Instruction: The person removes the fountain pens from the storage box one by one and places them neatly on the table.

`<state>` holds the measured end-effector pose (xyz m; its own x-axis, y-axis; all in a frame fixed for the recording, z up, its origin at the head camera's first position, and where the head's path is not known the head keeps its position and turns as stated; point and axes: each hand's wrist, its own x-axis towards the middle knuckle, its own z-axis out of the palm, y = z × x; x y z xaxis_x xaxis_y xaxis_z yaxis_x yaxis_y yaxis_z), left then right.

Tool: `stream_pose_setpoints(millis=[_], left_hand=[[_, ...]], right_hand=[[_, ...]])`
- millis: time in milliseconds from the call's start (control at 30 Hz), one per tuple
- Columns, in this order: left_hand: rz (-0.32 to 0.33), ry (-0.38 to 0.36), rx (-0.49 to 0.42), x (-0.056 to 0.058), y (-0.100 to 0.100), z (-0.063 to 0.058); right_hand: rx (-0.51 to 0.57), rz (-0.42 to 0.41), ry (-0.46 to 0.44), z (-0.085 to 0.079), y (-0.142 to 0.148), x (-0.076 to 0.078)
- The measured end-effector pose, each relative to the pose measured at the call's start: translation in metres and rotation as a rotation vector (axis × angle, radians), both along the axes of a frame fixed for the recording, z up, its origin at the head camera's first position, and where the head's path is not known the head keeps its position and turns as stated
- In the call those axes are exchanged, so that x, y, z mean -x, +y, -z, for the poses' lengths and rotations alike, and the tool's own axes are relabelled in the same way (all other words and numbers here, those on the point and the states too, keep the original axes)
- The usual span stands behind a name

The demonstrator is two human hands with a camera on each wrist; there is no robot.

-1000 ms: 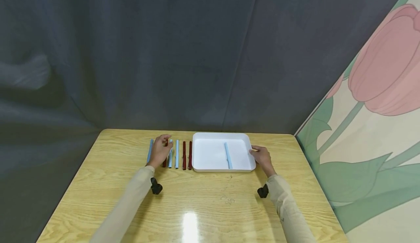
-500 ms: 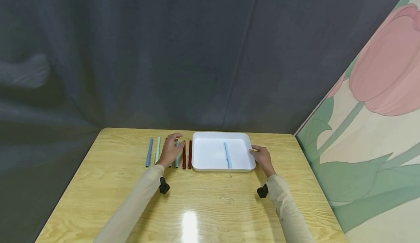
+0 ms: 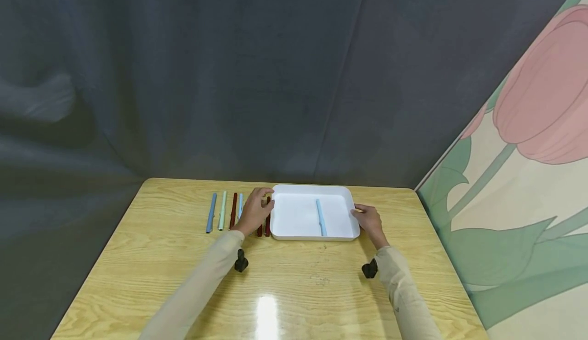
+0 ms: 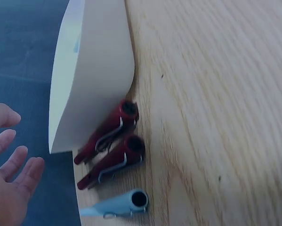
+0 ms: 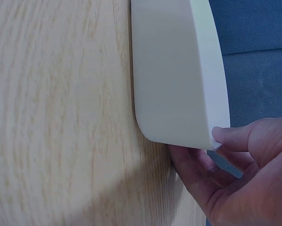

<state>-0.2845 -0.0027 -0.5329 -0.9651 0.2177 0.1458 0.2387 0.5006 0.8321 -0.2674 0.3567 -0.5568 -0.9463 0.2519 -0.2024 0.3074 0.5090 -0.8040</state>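
Observation:
My right hand (image 3: 369, 221) pinches the right rim of a white rectangular tray (image 3: 294, 217), thumb on top and fingers under the edge in the right wrist view. One light blue pen-like tube (image 3: 320, 217) lies inside it. At the tray's left end is my left hand (image 3: 251, 212), fingers spread and holding nothing. It partly hides a row of similar tubes on the table. Two dark red tubes (image 4: 111, 162) with wire clips and dark round ends lie against the tray in the left wrist view, beside a light blue tube (image 4: 119, 205).
Farther left in the row lie a blue tube (image 3: 211, 212), a pale green tube (image 3: 222, 211) and another dark red tube (image 3: 233, 211). The wooden table (image 3: 312, 299) backs onto a dark curtain (image 3: 257, 74). A tulip-painted wall (image 3: 528, 187) rises on the right.
My left hand has moved rightward over the row of tubes to the tray's left rim, uncovering the tubes farther left. My right hand stays on the tray's right rim.

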Motion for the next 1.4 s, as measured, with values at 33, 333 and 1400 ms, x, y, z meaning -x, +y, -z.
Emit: stream_pose_setpoints(millis=[33,333,1400], left_hand=[[0.004,0.012,0.006,0.000,0.002,0.001],[0.045,0.070,0.015,0.000,0.021,0.010],[0.364,-0.038,0.243,-0.013,0.085,0.011]], right_hand=[[0.001,0.001,0.001,0.000,0.000,0.000],[0.001,-0.001,0.002,-0.001,-0.001,0.000],[0.021,0.000,-0.010,-0.003,-0.001,-0.002]])
